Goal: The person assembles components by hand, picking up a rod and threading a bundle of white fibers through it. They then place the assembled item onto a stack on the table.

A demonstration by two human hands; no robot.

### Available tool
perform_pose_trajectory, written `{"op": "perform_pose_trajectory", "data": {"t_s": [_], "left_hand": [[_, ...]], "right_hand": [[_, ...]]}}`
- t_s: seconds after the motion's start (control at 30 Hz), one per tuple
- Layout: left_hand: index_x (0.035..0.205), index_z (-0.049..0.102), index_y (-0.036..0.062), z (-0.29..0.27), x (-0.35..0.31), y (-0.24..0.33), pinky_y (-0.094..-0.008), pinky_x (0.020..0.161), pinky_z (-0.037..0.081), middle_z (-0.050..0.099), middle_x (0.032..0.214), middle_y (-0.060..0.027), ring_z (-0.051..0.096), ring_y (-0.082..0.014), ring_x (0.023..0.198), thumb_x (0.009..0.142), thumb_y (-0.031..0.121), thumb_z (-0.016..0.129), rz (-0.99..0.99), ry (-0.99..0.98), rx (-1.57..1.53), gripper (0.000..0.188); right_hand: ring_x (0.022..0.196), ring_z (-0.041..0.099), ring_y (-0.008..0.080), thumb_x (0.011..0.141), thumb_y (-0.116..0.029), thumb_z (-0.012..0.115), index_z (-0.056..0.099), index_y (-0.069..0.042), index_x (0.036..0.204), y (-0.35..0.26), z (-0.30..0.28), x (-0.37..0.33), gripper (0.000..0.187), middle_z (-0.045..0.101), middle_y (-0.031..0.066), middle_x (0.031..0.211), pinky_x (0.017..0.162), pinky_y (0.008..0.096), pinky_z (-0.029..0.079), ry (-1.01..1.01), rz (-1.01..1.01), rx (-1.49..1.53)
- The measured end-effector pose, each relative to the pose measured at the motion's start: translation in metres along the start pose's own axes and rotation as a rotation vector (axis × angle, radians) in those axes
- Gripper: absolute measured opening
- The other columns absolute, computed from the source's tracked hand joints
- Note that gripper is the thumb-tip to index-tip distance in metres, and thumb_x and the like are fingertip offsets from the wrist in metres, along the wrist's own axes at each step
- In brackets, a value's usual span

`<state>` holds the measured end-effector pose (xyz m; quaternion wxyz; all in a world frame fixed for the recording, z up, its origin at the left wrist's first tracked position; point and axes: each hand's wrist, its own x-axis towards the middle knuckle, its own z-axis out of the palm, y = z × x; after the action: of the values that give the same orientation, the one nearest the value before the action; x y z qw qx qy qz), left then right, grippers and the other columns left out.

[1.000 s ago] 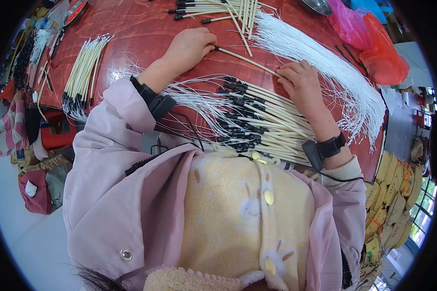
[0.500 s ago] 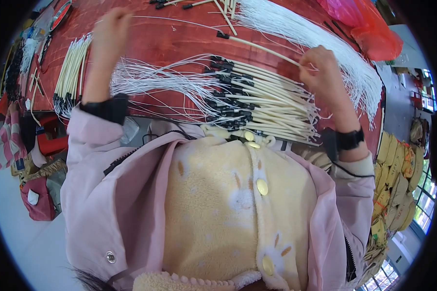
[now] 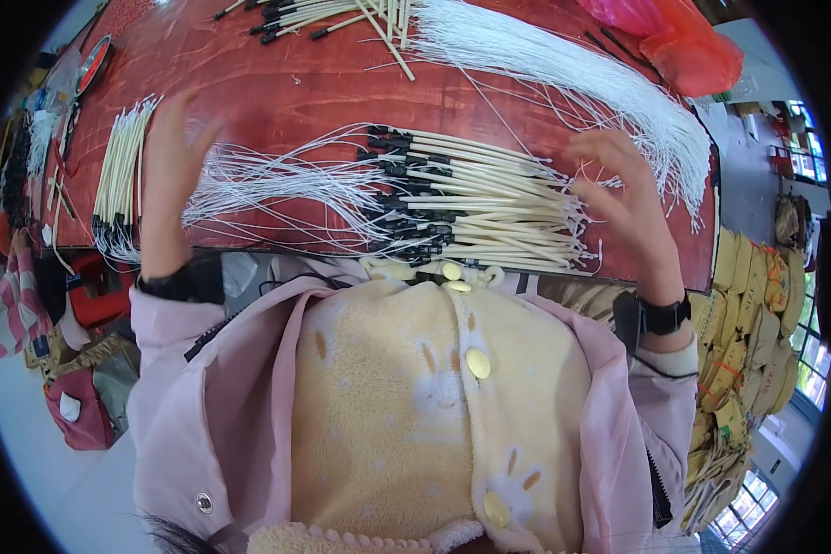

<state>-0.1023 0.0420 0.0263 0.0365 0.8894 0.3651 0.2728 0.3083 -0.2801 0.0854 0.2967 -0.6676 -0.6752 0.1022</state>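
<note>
The grip of the left hand [image 3: 177, 148] is blurry but spread wide and looks empty, beside a small stick bunch [image 3: 123, 171]. The right hand [image 3: 626, 194] looks empty too, loosely curled, by the big pile of pale sticks [image 3: 499, 198] on the red tabletop [image 3: 277, 97]; farther off lie long white strings [image 3: 545, 69].

The tubes [image 3: 489, 200] are cream with black ends [image 3: 400, 146].
</note>
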Motion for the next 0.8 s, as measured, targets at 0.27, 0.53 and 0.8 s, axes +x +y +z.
{"op": "perform_pose_trajectory", "data": {"t_s": [0.27, 0.53, 0.8], "left_hand": [[0.1, 0.066, 0.0057, 0.11, 0.085, 0.188, -0.0453, 0.08, 0.053, 0.063, 0.099, -0.0126, 0.065, -0.0327, 0.095, 0.087, 0.016, 0.061, 0.641, -0.364, -0.361, 0.017], [0.097, 0.06, 0.0031, 0.153, 0.088, 0.219, -0.0471, 0.072, 0.052, 0.059, 0.103, -0.0154, 0.065, -0.0369, 0.088, 0.088, 0.014, 0.063, 0.638, -0.482, -0.267, 0.014], [0.092, 0.059, 0.0017, 0.108, 0.071, 0.205, -0.0526, 0.068, 0.052, 0.066, 0.086, -0.0215, 0.067, -0.0418, 0.082, 0.09, 0.017, 0.063, 0.265, -0.453, -0.141, 0.016]], "right_hand": [[0.101, 0.063, 0.0283, 0.093, -0.011, 0.063, 0.068, 0.0, 0.113, 0.018, 0.059, 0.039, 0.022, 0.068, 0.0135, 0.109, 0.09, 0.0369, 0.048, -0.088, -0.019, -0.229], [0.096, 0.062, 0.0338, 0.092, -0.014, 0.066, 0.069, 0.0, 0.108, 0.034, 0.043, 0.029, 0.021, 0.067, 0.0158, 0.101, 0.086, 0.0402, 0.048, 0.052, 0.205, 0.017], [0.103, 0.061, 0.0302, 0.096, -0.015, 0.063, 0.067, -0.003, 0.121, 0.039, 0.04, 0.028, 0.029, 0.067, 0.0142, 0.117, 0.09, 0.0363, 0.048, 0.093, 0.094, -0.127]]}}
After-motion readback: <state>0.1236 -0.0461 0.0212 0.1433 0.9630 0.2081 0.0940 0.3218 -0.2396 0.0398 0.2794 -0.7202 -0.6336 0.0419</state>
